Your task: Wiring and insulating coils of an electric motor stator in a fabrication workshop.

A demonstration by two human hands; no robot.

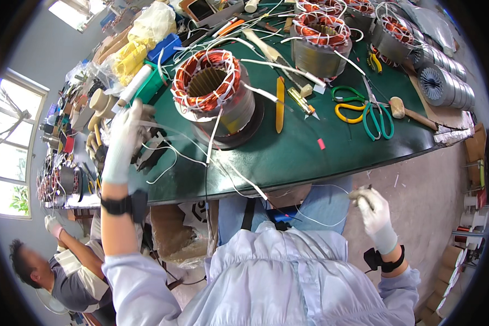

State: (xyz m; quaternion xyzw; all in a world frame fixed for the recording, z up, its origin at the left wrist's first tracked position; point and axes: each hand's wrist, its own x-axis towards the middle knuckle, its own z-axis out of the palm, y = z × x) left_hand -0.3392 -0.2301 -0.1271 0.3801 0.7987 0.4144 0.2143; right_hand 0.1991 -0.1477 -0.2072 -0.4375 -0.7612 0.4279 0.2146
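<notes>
A motor stator with copper windings laced in white cord stands upright on a dark round base, left of centre on the green table. My left hand, in a white glove, is raised beside it on the left; its fingers are blurred, and what they hold, if anything, is unclear. White-sleeved leads hang from the stator toward the table's front edge. Off the table to the right, my gloved right hand has its fingers pinched together on a thin white cord, which loops back toward my lap.
Scissors with teal handles, a yellow stick, a utility knife and a wooden mallet lie right of the stator. More wound stators stand behind. A co-worker is at the lower left.
</notes>
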